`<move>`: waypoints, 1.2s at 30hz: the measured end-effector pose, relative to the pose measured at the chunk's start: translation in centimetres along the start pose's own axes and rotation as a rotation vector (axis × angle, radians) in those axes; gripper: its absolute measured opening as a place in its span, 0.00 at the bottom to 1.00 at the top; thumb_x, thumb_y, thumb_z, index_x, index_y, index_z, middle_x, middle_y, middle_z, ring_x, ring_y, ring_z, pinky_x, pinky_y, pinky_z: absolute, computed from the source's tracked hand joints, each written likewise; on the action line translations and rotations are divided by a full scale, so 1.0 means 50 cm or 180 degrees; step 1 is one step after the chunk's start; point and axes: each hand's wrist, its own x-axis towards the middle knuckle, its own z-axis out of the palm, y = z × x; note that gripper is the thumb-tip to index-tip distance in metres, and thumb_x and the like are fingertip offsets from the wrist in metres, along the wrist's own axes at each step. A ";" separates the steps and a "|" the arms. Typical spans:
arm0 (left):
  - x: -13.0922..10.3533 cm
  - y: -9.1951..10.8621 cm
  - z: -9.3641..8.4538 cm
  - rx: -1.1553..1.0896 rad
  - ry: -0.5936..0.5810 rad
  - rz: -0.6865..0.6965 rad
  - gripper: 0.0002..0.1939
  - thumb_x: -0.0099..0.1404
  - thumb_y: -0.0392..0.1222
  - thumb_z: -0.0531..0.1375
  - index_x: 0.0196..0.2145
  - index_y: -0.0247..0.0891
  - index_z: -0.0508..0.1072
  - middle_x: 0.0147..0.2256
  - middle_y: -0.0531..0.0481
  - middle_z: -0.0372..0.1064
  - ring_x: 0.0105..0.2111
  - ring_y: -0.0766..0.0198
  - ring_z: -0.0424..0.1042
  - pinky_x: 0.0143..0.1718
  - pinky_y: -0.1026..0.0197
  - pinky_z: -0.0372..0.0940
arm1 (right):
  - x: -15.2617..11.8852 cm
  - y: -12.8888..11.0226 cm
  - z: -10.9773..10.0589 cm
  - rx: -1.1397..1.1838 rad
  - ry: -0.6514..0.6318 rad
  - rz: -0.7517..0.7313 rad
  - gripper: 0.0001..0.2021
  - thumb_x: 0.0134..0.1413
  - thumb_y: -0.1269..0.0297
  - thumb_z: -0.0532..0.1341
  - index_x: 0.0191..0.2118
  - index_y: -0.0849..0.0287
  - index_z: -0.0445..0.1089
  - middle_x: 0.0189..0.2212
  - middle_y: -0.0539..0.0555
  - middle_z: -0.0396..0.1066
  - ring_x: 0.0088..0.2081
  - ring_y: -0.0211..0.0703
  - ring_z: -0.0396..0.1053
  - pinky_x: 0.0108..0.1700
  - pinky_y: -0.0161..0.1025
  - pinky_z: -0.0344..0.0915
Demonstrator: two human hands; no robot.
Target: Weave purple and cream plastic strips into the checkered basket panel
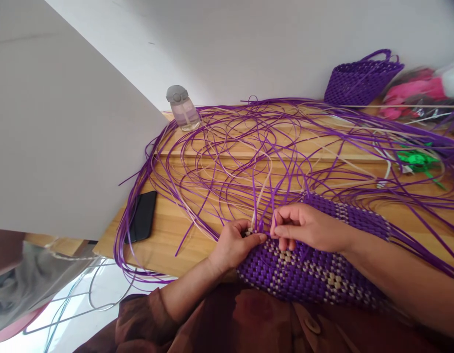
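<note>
A purple and cream woven piece (307, 274) of plastic strips rests at the table's near edge against my body. My left hand (236, 245) grips its upper left edge, thumb on top and fingers behind. Just to the right, my right hand (304, 228) pinches a purple strip (274, 206) between thumb and fingertips, close above the weave. Other loose strips, among them a cream strip (262, 191), rise from the edge between and behind my hands. The exact crossing at my fingertips is partly hidden.
Long purple and cream strips sprawl in loops over the wooden table (171, 211). A water bottle (184, 110) stands at the back left, a black phone (144, 215) lies left. At the back right are a small purple basket (359, 81), pink bagged material (414, 95) and a green bundle (418, 158).
</note>
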 end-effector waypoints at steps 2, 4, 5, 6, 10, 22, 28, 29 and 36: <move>0.003 0.005 -0.002 0.0324 0.0065 0.0109 0.13 0.55 0.46 0.69 0.29 0.31 0.75 0.25 0.54 0.65 0.26 0.70 0.59 0.28 0.65 0.53 | -0.004 -0.012 0.013 -0.0712 0.0006 -0.0346 0.11 0.59 0.57 0.61 0.31 0.60 0.68 0.23 0.50 0.72 0.26 0.38 0.72 0.30 0.35 0.65; 0.004 0.009 -0.003 0.0496 0.0132 0.0242 0.13 0.55 0.45 0.69 0.30 0.31 0.76 0.26 0.53 0.66 0.28 0.69 0.60 0.30 0.65 0.55 | 0.010 -0.021 0.023 -0.1255 0.0295 -0.0731 0.10 0.60 0.59 0.60 0.31 0.59 0.71 0.23 0.49 0.72 0.27 0.37 0.70 0.31 0.35 0.63; 0.003 0.010 -0.003 0.0470 0.0135 0.0251 0.13 0.55 0.46 0.69 0.30 0.31 0.76 0.26 0.52 0.67 0.28 0.68 0.61 0.31 0.65 0.56 | 0.021 -0.024 0.026 -0.1388 0.0460 -0.0891 0.10 0.60 0.60 0.60 0.31 0.59 0.73 0.25 0.49 0.72 0.28 0.37 0.69 0.33 0.35 0.62; 0.002 0.010 -0.003 0.0386 0.0114 0.0231 0.14 0.55 0.46 0.69 0.31 0.31 0.76 0.27 0.52 0.68 0.28 0.68 0.62 0.32 0.65 0.56 | 0.033 -0.025 0.027 -0.1410 0.0599 -0.0997 0.10 0.59 0.60 0.60 0.32 0.58 0.74 0.26 0.50 0.73 0.30 0.37 0.69 0.34 0.36 0.62; -0.003 0.005 -0.002 0.0003 0.0056 0.0151 0.15 0.54 0.47 0.70 0.29 0.32 0.75 0.26 0.53 0.68 0.27 0.69 0.62 0.31 0.65 0.57 | 0.060 -0.018 0.020 -0.1066 0.0684 -0.0993 0.08 0.57 0.60 0.61 0.32 0.59 0.74 0.29 0.50 0.74 0.32 0.38 0.70 0.37 0.36 0.64; -0.004 -0.008 0.004 -0.0337 0.0130 0.0163 0.15 0.54 0.45 0.71 0.34 0.34 0.74 0.29 0.53 0.71 0.29 0.68 0.67 0.34 0.65 0.59 | 0.050 -0.010 0.033 -0.1233 0.1327 -0.0288 0.06 0.50 0.61 0.62 0.29 0.58 0.71 0.23 0.50 0.74 0.23 0.36 0.68 0.25 0.32 0.58; -0.004 -0.006 0.012 -0.0823 0.0098 0.0411 0.17 0.52 0.41 0.73 0.36 0.36 0.73 0.35 0.50 0.76 0.37 0.64 0.73 0.43 0.63 0.64 | 0.080 0.012 0.004 -0.1075 0.1082 0.0090 0.05 0.45 0.63 0.61 0.25 0.58 0.66 0.17 0.47 0.68 0.20 0.34 0.64 0.22 0.31 0.57; -0.005 -0.005 0.012 -0.0851 0.0083 0.0395 0.17 0.52 0.40 0.73 0.37 0.36 0.73 0.36 0.49 0.76 0.38 0.64 0.73 0.44 0.63 0.64 | 0.083 0.013 0.000 -0.1156 0.1100 0.0094 0.05 0.43 0.64 0.62 0.24 0.58 0.66 0.16 0.47 0.67 0.20 0.34 0.63 0.22 0.31 0.56; -0.002 -0.007 0.003 -0.1044 -0.0158 0.0092 0.16 0.52 0.39 0.73 0.36 0.34 0.74 0.33 0.51 0.76 0.33 0.69 0.71 0.40 0.65 0.63 | 0.071 0.005 0.001 -0.1723 0.1249 -0.0041 0.06 0.46 0.62 0.61 0.24 0.57 0.67 0.18 0.47 0.68 0.20 0.35 0.61 0.23 0.34 0.53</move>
